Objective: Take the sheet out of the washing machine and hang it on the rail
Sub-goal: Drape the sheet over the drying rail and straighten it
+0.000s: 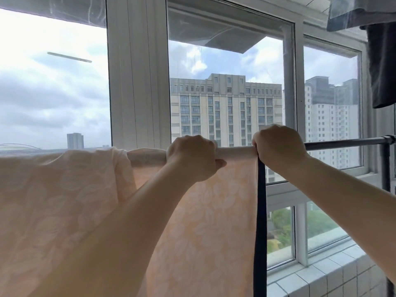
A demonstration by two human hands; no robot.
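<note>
— Two hands at the rail [347, 142]: how does each one sit?

— Left hand [192, 157]: fingers curled over the top of the rail, thumb pressed to the near face of the cloth, so the sheet [205, 211] is gripped against the bar. Right hand [278, 146]: fingers likewise curled over the bar, clenched on the sheet's right corner (the fingertips themselves are hidden behind the rail).

— Where does the sheet lie relative to those hands?

— Draped over the rail, directly under both hands. The stretch between them wraps smoothly round the bar; below, a peach, floral-patterned panel hangs straight down. Its right edge carries a dark border [260, 232], which drops vertically from just beneath the right hand. Left of the left hand the cloth is bunched and folded, spreading toward the picture's left edge.

— And the rail beyond the cloth?

— Bare dark metal, running right from the right hand to a corner joint, where an upright post [385, 168] descends.

— Surroundings?

— White-framed window [137, 82] behind the rail; high-rise buildings [225, 112] and cloudy sky outside; tiled sill [321, 277] at lower right; dark garment [383, 65] hanging at upper right.
</note>
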